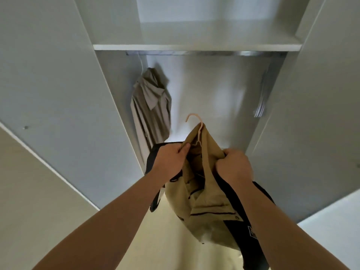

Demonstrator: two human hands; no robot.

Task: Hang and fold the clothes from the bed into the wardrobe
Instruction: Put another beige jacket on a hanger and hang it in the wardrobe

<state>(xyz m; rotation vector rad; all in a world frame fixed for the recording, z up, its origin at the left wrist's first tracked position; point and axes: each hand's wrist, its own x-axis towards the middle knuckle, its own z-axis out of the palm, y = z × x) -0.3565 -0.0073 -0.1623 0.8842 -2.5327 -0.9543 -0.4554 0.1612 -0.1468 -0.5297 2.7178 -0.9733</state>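
One grey garment (152,106) already hangs in the wardrobe (282,114), at the left end of the rail (194,53) that runs just under the shelf (194,47). It is the only finished piece in view. Something pale and striped hangs near the right end of the rail, too blurred to name. Whether anything folded lies on the shelf cannot be told from this low angle.

The second piece is in hand. A tan jacket (206,207) with dark sleeves is held up in front of the open wardrobe, well below the rail. The left grip (171,155) pinches the collar edge just beside the neck of the hanger (194,118). The right grip (234,166) is clenched round a bunch of cloth on the other side of the collar. The hanger sits inside the jacket and only its pale hook pokes out above the collar, touching nothing.

The jacket looks dressed on the hanger, or nearly so, but is not yet hung. What is left for it is to lift the hook onto the rail, probably to the right of the grey garment. The bed is out of sight, so the clothes waiting there cannot be counted, and no folding shows. By this view the task seems to be in its early part
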